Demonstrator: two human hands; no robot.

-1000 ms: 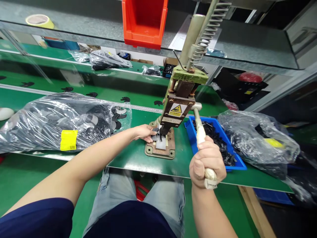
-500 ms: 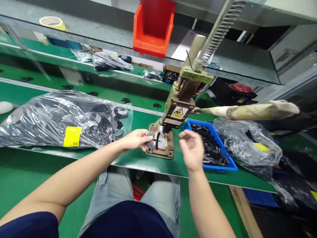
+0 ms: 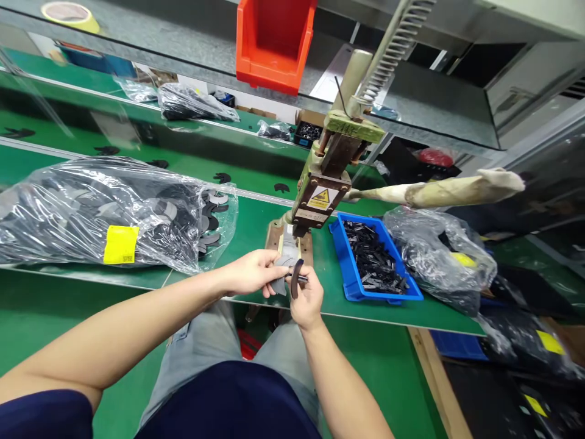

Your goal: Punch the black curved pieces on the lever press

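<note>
My left hand (image 3: 253, 273) is closed, pinching a thin grey curved piece (image 3: 279, 285) between thumb and fingers. A black curved strip (image 3: 296, 281) stands at the right edge of that piece and looks joined to it. My right hand (image 3: 309, 303) is closed on the black strip, with a small dark pin-like end showing by the fingertips. Both hands are in front of the hand press (image 3: 320, 189), just over the near end of its base (image 3: 274, 235). The press head is above and beyond the fingers. The fingers partly hide the pieces.
A blue tray (image 3: 345, 281) of small black parts stands right of the press. At left lies a clear plastic bag (image 3: 82, 207) of grey and black curved pieces. The wrapped press lever (image 3: 439, 190) sticks out rightward. An orange bin (image 3: 274, 55) sits on the shelf above.
My right hand has moved left from beside the blue tray and taken hold of the black strip. My left hand has drawn the grey piece slightly toward me, off the press base's middle.
</note>
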